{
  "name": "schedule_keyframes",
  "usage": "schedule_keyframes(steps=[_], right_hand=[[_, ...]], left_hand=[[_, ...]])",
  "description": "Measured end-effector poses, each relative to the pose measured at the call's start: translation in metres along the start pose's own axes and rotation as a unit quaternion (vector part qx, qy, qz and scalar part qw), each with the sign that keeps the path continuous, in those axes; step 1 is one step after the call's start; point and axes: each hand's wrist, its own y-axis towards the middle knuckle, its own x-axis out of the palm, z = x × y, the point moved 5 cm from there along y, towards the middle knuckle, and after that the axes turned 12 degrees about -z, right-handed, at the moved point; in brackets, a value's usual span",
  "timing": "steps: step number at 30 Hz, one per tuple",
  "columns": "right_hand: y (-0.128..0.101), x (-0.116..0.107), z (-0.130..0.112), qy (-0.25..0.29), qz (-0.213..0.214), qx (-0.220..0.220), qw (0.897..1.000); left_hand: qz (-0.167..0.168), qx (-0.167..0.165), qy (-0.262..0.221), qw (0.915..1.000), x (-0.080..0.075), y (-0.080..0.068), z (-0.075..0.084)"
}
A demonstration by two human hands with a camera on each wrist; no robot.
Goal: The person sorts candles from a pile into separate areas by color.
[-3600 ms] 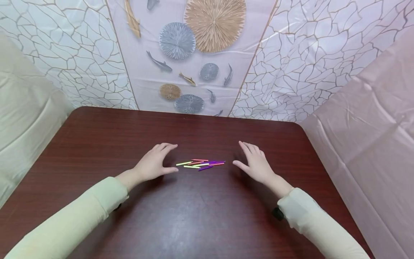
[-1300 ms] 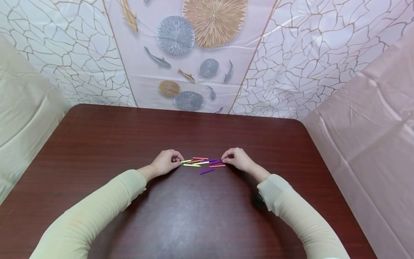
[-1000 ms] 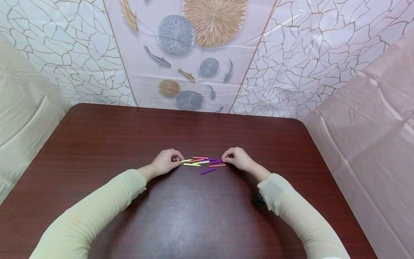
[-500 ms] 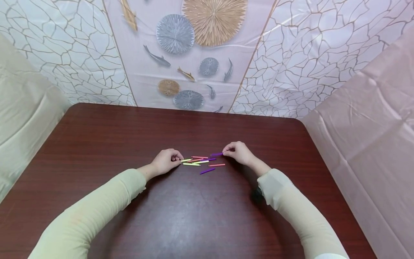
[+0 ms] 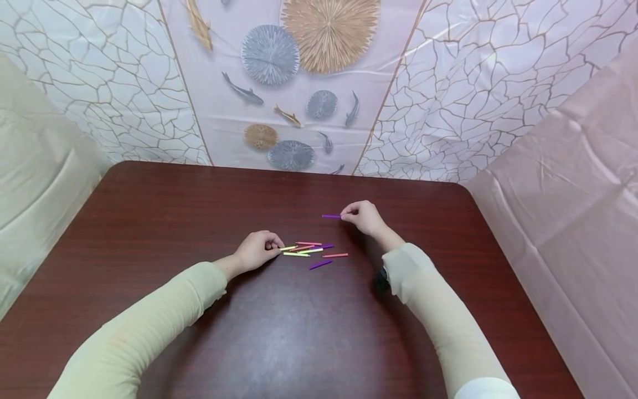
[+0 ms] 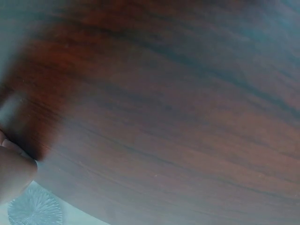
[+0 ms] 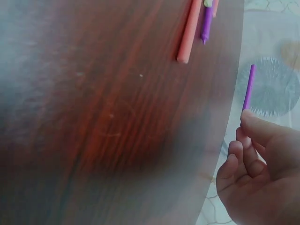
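My right hand (image 5: 366, 218) pinches a thin purple pencil-like stick (image 5: 331, 216) by its right end, between thumb and fingers. The stick points left, beyond the pile and apart from it. In the right wrist view it stands out past the thumb of the right hand (image 7: 262, 164). My left hand (image 5: 255, 251) stays at the pile's left end, where thumb and fingers pinch the end of a yellow stick (image 5: 289, 248). Other yellow, coral and purple sticks lie in the loose pile, such as a yellow stick (image 5: 296, 254) and a coral stick (image 5: 309, 244).
Nearer the body a purple stick (image 5: 320, 265) lies alone, and a coral stick (image 5: 335, 255) lies to the pile's right. The dark red wooden table (image 5: 289, 332) carries everything. Patterned sheeting (image 5: 438, 111) hangs behind its far edge.
My right hand took hold of the purple stick, drew it out of the pile and moved it away toward the table's far edge. The left hand came in to the yellow stick and stays there.
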Motion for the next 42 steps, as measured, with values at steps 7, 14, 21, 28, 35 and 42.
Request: schedule_keyframes(steps=[7, 14, 21, 28, 35, 42], right_hand=[[0.009, -0.002, 0.016, 0.007, -0.011, 0.045, 0.999], [0.011, -0.001, 0.025, -0.006, -0.009, 0.054, 0.998], [0.01, 0.002, 0.027, -0.002, -0.015, 0.065, 0.998], [0.009, 0.002, 0.03, 0.003, -0.012, 0.063, 0.998], [0.001, -0.011, 0.027, 0.056, 0.021, 0.011, 0.998], [-0.016, -0.024, 0.014, 0.125, 0.028, -0.023, 0.991]], left_hand=[[0.0, 0.002, 0.001, 1.0, 0.001, -0.001, 0.001], [0.007, 0.004, 0.003, 1.0, -0.002, -0.002, 0.002], [0.008, 0.001, 0.002, 1.0, -0.002, -0.002, 0.001], [0.005, -0.003, -0.003, 1.0, -0.001, -0.004, 0.002], [0.01, 0.007, -0.003, 0.9999, 0.001, -0.004, 0.004], [0.018, 0.004, 0.002, 0.9998, -0.001, -0.004, 0.002]])
